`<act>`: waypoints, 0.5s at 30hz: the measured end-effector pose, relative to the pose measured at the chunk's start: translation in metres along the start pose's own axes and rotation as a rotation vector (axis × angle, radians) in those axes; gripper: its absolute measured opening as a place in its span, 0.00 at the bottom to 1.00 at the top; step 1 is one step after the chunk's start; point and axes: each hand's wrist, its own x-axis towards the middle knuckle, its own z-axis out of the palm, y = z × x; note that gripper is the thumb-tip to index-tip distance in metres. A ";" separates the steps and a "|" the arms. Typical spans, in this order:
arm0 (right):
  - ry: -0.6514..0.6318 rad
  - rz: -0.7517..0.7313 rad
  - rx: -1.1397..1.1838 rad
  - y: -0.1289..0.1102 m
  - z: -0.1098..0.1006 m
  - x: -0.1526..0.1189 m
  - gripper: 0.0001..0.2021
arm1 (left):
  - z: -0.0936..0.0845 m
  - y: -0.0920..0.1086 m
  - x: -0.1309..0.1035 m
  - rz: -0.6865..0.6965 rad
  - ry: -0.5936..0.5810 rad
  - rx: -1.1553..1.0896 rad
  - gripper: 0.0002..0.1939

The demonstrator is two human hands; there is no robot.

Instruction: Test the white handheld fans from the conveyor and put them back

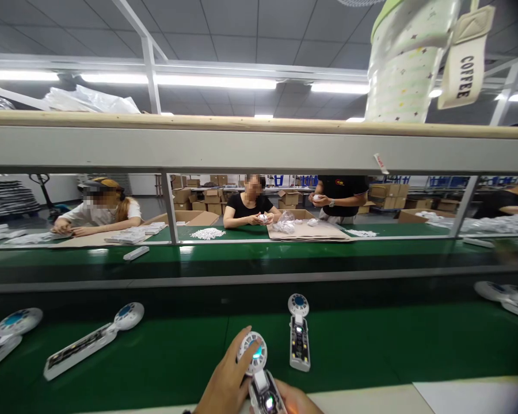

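Close in front of me is a white handheld fan-like device [265, 386], with a round slotted head, a blue-lit centre and an open handle showing its circuit board and a bright light. My left hand [227, 376] grips its round head, the fingers curled over the rim. Lower down, my right hand [297, 398] closes around the handle from the right; its fingers are partly hidden. A similar device [300, 333] lies face up on the green belt, just beyond my right hand, its small lights lit.
More such devices lie on the green belt [176, 345]: one at left [92, 342], others at both edges. A white sheet [479, 395] rests at the near right. Across the line, co-workers [250, 210] handle small white parts. Overhead runs a shelf [242, 146] bearing a cup [408, 69].
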 end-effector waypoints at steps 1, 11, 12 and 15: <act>0.022 0.019 0.016 -0.002 0.002 0.000 0.43 | 0.000 0.000 0.000 0.011 0.006 0.008 0.32; 0.005 -0.022 0.040 0.001 0.005 0.002 0.47 | 0.002 -0.003 0.000 0.047 0.016 0.023 0.31; -0.013 -0.041 0.033 0.002 0.004 0.002 0.48 | 0.002 -0.003 0.000 0.047 0.013 0.024 0.31; -0.049 -0.072 0.015 0.003 0.001 0.000 0.50 | 0.002 -0.003 0.000 0.055 0.013 0.027 0.29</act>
